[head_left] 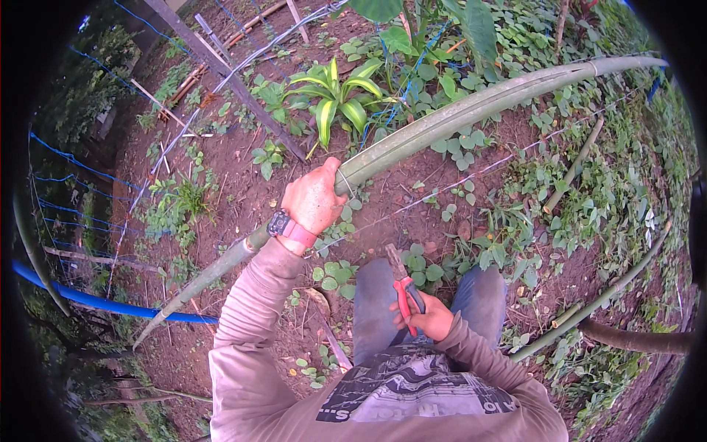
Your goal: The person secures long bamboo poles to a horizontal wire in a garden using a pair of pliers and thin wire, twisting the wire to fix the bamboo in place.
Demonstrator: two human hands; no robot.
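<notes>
A long green bamboo pole (464, 108) slants across the view from the lower left to the upper right. My left hand (315, 197) is wrapped round it near the middle, with a watch on a pink strap (300, 232) at the wrist. A thin wire loop (345, 182) circles the pole just beside that hand. In front of my knees, my right hand (429, 318) grips pliers with red and dark handles (403, 291). Their metal jaws (395, 258) point up toward the pole, apart from it.
Beyond the pole stand a dark post (243, 88) and a striped yellow-green plant (339, 96). A strand of wire (449, 193) runs over the soil below the pole. Blue cord (81, 160) and a blue pipe (110, 300) lie at left. Cut bamboo (611, 295) rests at right among leaves.
</notes>
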